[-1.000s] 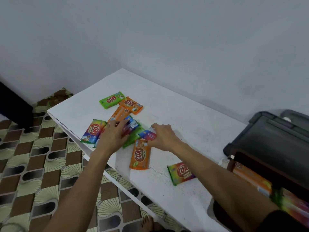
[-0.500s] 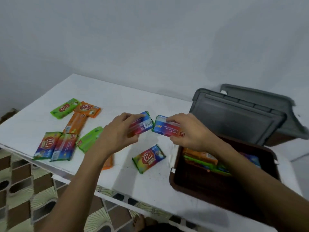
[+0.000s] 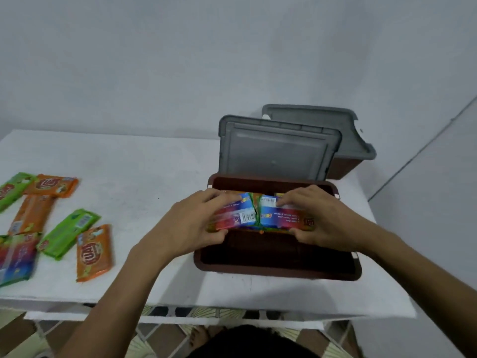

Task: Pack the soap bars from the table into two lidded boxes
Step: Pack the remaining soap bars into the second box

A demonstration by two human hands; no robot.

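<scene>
An open brown box [image 3: 278, 271] stands on the white table [image 3: 144, 161], its grey lid [image 3: 277, 151] propped up behind it. My left hand [image 3: 191, 223] holds a rainbow soap bar [image 3: 238, 214] over the box. My right hand [image 3: 322, 218] holds a second rainbow soap bar [image 3: 277, 215] beside it, the two bars end to end. More bars lie under them in the box. Several soap bars lie at the table's left: an orange bar [image 3: 93, 251], a green bar [image 3: 68, 232] and a rainbow bar [image 3: 16, 257].
A second brown box with a grey lid [image 3: 320, 125] on it stands behind the open one, at the back right. Further orange [image 3: 53, 186] and green [image 3: 11, 189] bars lie at the far left. The table's front edge runs near my arms, with patterned floor below.
Both hands carried their rainbow bars to the right, from above the table to over the open box. The view swung right, so the loose bars now lie at the left edge.
</scene>
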